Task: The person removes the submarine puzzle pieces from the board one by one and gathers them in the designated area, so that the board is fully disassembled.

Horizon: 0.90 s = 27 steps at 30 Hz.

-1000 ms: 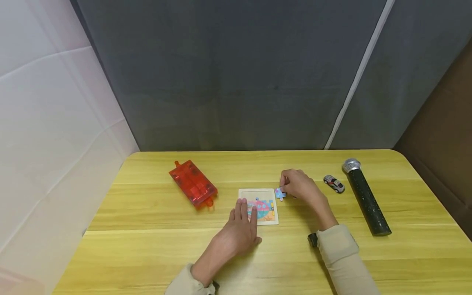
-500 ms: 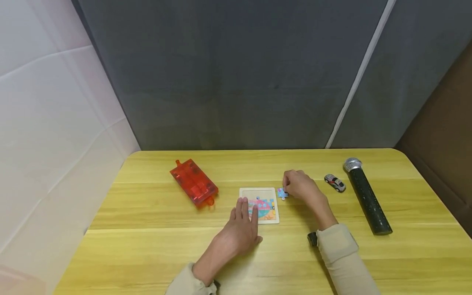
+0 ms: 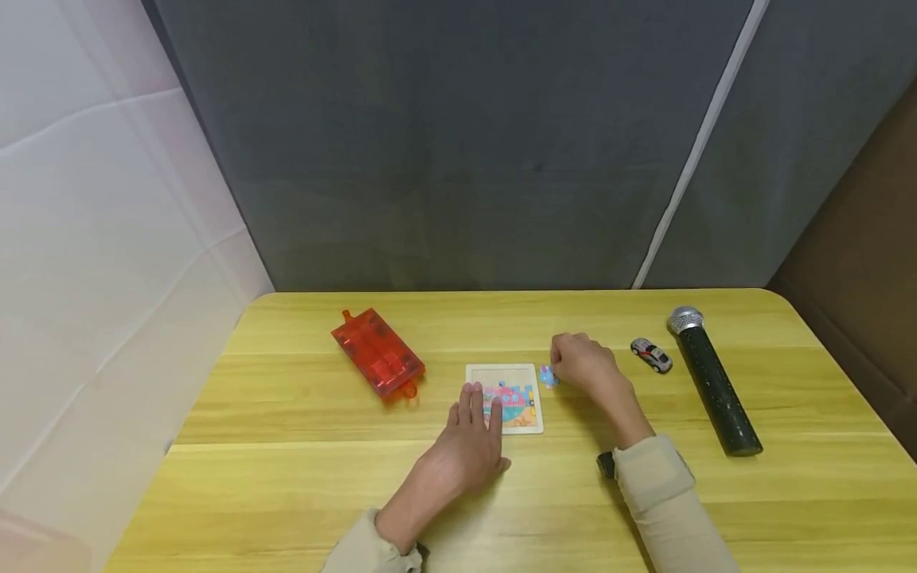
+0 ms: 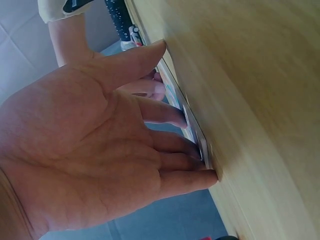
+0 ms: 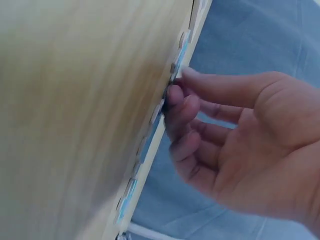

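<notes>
A small square puzzle board (image 3: 501, 372) with a partly filled colourful picture lies on the yellow wooden table (image 3: 286, 477). My left hand (image 3: 466, 450) lies flat, its straight fingers (image 4: 185, 120) pressing the board's near left part. My right hand (image 3: 583, 362) sits just right of the board with curled fingers. Its fingertips (image 5: 175, 95) pinch a small blue puzzle piece (image 3: 548, 376) low against the tabletop. In the right wrist view more loose pieces (image 5: 150, 132) lie flat on the table beside the fingers.
A red translucent plastic case (image 3: 377, 352) lies to the left of the board. A small toy car (image 3: 650, 355) and a black microphone (image 3: 711, 382) lie to the right. A grey curtain hangs behind the table's far edge.
My right hand with the blue piece has shifted a little to the right, away from the board's edge. The left hand has stayed on the board.
</notes>
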Each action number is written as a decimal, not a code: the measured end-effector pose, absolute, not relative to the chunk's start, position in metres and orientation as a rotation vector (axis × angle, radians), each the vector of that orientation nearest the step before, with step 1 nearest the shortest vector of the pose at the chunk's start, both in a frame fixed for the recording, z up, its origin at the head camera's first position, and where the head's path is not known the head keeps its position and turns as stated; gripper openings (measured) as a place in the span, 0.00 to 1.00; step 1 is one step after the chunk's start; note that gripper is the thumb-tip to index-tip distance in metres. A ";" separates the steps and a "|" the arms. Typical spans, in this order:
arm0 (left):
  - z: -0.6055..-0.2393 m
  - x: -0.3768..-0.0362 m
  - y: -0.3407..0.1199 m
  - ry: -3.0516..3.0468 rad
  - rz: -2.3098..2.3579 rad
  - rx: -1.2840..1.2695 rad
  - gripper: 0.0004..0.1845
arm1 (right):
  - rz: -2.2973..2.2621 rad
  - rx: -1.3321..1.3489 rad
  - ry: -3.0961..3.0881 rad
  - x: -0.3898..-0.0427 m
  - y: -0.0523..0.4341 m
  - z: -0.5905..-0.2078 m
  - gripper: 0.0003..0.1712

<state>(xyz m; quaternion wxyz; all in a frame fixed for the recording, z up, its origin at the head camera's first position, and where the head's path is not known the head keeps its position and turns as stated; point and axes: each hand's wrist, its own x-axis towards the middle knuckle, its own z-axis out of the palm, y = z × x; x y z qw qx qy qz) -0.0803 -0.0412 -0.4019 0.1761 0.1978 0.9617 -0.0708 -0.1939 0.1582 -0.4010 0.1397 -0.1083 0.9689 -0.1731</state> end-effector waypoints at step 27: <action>-0.393 -0.081 -0.045 2.737 -0.085 0.631 0.38 | -0.500 -0.679 2.764 -0.156 0.134 -0.404 0.09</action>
